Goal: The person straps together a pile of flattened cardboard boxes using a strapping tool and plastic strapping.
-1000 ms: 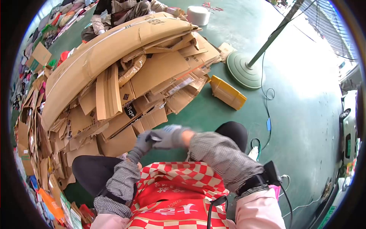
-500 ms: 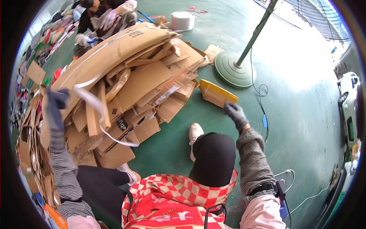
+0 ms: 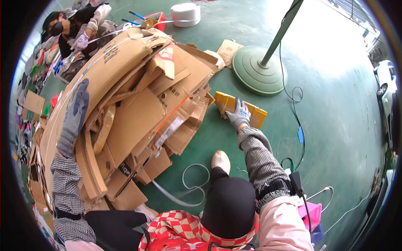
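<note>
My left hand [image 3: 76, 104], in a grey-blue glove, lies with straightened fingers along the curved side of a big stack of flattened cardboard [image 3: 134, 100]. A thin white strap [image 3: 86, 69] runs over the stack's outer sheet near that hand. My right hand [image 3: 238, 113], also gloved, rests with spread fingers on a yellow-and-brown cardboard piece [image 3: 257, 117] on the floor to the right of the stack. Its fingers reach over the yellow upper face; whether they grip it is not plain. A loose loop of white strap [image 3: 194, 204] lies on the floor by my knee.
A co-worker [image 3: 83, 31] bends behind the stack with gloved hands near the strap. A white strap roll [image 3: 185, 15] stands behind, beside a red container [image 3: 159, 21]. A round green pole base [image 3: 259, 71] and a black cable [image 3: 293, 111] lie to the right. Clothes [image 3: 29, 79] are heaped at left.
My right hand has moved left onto the yellow piece. My left hand has come down onto the cardboard. The strap loop has dropped to the floor, and the co-worker has shifted left.
</note>
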`<state>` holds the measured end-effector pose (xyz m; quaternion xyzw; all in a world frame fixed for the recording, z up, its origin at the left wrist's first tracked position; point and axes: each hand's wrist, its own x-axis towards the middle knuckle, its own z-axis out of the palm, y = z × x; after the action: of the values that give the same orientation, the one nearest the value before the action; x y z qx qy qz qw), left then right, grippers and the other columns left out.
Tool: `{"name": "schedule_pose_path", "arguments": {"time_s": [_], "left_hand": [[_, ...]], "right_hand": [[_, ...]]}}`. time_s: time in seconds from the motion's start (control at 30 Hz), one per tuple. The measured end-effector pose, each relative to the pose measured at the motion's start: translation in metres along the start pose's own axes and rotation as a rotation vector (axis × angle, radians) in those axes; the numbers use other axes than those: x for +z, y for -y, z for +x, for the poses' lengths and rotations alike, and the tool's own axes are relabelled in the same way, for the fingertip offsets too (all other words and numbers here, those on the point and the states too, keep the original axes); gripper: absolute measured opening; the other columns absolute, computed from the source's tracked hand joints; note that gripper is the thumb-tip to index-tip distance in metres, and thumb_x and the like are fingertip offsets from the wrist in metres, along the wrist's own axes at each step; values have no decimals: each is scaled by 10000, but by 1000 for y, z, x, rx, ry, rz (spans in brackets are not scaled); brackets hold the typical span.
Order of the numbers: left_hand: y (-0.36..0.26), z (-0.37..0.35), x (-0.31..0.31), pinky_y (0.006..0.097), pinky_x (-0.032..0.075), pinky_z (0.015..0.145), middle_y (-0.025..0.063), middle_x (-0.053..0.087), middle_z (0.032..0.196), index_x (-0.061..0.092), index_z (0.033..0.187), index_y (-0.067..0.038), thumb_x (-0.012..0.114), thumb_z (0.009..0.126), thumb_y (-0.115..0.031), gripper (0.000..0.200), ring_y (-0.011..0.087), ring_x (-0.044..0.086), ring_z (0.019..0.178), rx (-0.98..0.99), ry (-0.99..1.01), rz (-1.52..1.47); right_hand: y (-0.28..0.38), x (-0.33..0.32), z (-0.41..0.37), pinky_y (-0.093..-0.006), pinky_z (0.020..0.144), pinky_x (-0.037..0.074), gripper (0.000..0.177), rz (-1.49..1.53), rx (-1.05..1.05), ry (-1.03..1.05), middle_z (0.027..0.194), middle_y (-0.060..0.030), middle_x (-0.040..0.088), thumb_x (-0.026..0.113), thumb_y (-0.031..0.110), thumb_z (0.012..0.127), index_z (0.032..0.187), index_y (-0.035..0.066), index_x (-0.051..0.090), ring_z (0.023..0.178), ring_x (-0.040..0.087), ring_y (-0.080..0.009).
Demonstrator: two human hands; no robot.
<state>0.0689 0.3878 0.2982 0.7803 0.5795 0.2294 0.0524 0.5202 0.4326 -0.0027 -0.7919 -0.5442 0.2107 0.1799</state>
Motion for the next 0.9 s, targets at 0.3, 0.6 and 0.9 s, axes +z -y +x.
{"name": "schedule_pose_path", "arguments": {"time_s": [0.3,0.6,0.9], "left_hand": [[-21,19,17,414,224,1055,156,371,1366,338,1345,-36,425,900,-399,581,327,321,1272,42,-9,504],[-43,30,19,430,201,1062,196,328,1380,319,1340,13,316,849,-623,804,347,297,1282,-167,67,551],[-40,35,19,395,203,1070,183,263,1414,238,1375,10,447,810,-577,841,303,254,1310,-304,117,465]], "right_hand": [[16,-13,110,-439,976,311,603,-168,86,320,1146,-127,571,353,565,851,1208,105,509,1105,520,-276],[18,200,335,-360,1015,317,1200,990,443,212,1352,-232,342,743,553,563,1384,-22,83,1232,385,-331],[54,63,274,-310,797,463,672,1373,103,141,1039,-113,578,693,21,611,1226,14,422,935,568,-226]]}}
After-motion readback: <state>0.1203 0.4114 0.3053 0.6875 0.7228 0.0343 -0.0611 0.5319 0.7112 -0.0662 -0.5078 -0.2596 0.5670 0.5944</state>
